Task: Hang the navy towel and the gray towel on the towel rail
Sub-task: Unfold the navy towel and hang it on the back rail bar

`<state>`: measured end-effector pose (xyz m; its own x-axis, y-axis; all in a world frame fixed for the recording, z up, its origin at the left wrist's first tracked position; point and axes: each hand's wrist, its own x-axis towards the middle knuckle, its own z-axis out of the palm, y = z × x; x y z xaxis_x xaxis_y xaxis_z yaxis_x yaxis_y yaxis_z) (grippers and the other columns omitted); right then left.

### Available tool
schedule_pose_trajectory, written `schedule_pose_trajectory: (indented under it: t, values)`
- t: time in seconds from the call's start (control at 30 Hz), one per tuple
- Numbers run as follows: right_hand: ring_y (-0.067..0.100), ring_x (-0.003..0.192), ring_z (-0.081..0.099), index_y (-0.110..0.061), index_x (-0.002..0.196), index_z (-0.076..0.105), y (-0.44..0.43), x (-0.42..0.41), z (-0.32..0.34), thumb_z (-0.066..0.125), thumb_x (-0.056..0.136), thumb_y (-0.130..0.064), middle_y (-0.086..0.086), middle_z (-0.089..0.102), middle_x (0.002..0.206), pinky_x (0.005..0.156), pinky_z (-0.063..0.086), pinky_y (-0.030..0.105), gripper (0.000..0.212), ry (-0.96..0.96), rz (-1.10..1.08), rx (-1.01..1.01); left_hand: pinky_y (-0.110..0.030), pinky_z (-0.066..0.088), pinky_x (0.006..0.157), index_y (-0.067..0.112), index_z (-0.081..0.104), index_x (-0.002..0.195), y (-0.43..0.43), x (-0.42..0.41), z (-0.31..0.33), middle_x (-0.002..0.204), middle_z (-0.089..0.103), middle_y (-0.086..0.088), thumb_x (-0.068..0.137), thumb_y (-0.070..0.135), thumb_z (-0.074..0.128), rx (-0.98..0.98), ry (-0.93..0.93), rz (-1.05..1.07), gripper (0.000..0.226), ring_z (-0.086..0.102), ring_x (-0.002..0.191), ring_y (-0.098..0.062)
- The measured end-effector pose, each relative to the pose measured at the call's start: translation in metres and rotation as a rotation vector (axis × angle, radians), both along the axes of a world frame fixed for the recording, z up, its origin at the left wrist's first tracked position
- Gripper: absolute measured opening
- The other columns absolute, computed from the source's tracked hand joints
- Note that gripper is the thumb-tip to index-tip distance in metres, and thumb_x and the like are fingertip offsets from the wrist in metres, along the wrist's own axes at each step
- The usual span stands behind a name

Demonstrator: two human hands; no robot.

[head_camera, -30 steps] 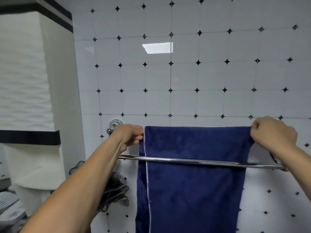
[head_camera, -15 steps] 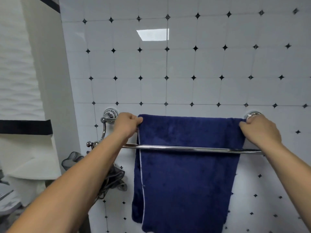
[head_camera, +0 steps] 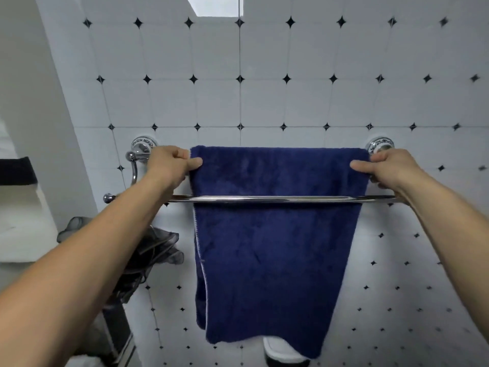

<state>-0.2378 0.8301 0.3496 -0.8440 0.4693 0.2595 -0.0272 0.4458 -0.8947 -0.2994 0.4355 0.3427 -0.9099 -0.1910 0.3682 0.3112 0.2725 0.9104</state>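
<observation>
The navy towel [head_camera: 275, 250] hangs folded over the back bar of a chrome double towel rail [head_camera: 267, 199] on the tiled wall, and it drops behind the front bar. My left hand [head_camera: 172, 164] pinches the towel's top left corner, thumb on the front. My right hand [head_camera: 383, 165] grips the top right corner the same way. The rail's round mounts [head_camera: 143, 145] sit at both ends. No gray towel is visible.
A dark grey mesh bath sponge [head_camera: 150, 250] hangs below the rail's left end, partly behind my left forearm. A white wall corner and ledge [head_camera: 23, 221] stand to the left. A white object [head_camera: 283, 350] with a dark base shows under the towel's hem.
The view has tilted down and come closer. Both hands still hold the towel's top corners, with thumbs now spread onto its front. The towel hangs lower, its hem now in view.
</observation>
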Motion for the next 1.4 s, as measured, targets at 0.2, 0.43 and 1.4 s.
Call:
schedule_pose_trajectory:
  t: [0.2,0.43,1.4]
  values:
    - [0.009,0.058,0.059,-0.005,0.117,0.064,0.005,0.000,0.002,0.078,0.074,-0.002,0.005,0.068,0.083,0.046,0.037,0.017,0.044,0.013,-0.008,-0.112,-0.036,0.049,0.069,0.007,0.054,0.075,0.002,0.000,-0.008,0.083,0.051,-0.014,0.084,0.007,0.072,0.023,-0.024,-0.018,0.020,0.047,0.076,-0.023]
    - [0.014,0.057,0.051,-0.013,0.095,0.064,0.021,-0.003,0.016,0.090,0.062,-0.016,0.002,0.058,0.071,0.055,0.043,0.028,0.041,0.044,-0.127,-0.068,-0.022,0.044,0.049,0.013,0.044,0.058,0.001,0.011,-0.013,0.058,0.056,-0.008,0.080,0.005,0.074,-0.173,-0.134,-0.118,0.038,0.051,0.051,-0.019]
    - [0.021,0.075,0.055,-0.025,0.068,0.050,0.019,-0.013,-0.007,0.089,0.064,-0.016,-0.003,0.057,0.073,0.074,0.048,0.033,0.040,0.149,-0.149,0.054,-0.030,0.049,0.067,0.018,0.055,0.068,0.001,0.001,-0.003,0.067,0.063,-0.001,0.084,0.022,0.073,0.082,-0.036,-0.016,0.024,0.058,0.056,-0.014]
